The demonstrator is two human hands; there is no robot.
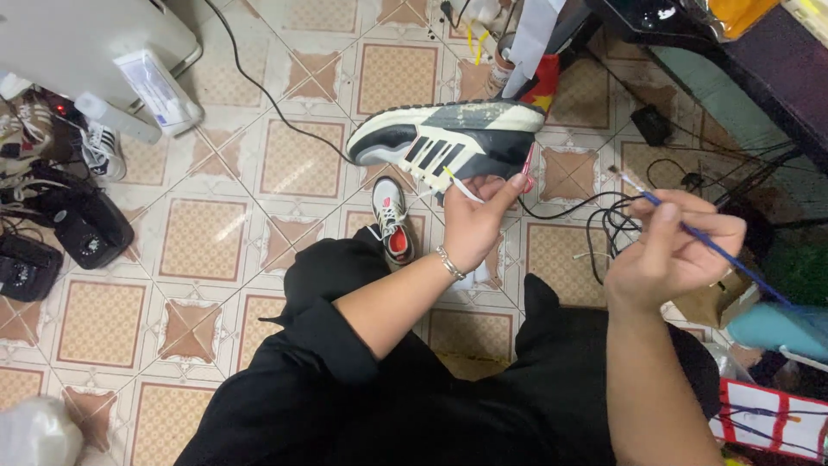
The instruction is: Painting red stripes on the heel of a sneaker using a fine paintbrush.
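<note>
My left hand [477, 223] holds up a black and white sneaker [444, 138], turned upside down so its pale, smudged sole faces up. The fingers grip it from below near the heel. To the right, my right hand [675, 246] pinches a thin blue-handled brush [700, 242], its tip pointing up and left toward the sneaker but apart from it. A silver bracelet sits on my left wrist. My legs in black trousers fill the lower middle of the view.
Another sneaker [392, 219] with a red lining lies on the tiled floor under the held one. Black cables [611, 226] coil at right. A white appliance [90, 47], more shoes [102, 148] and black devices [82, 226] sit at left. A dark bench [776, 60] stands at right.
</note>
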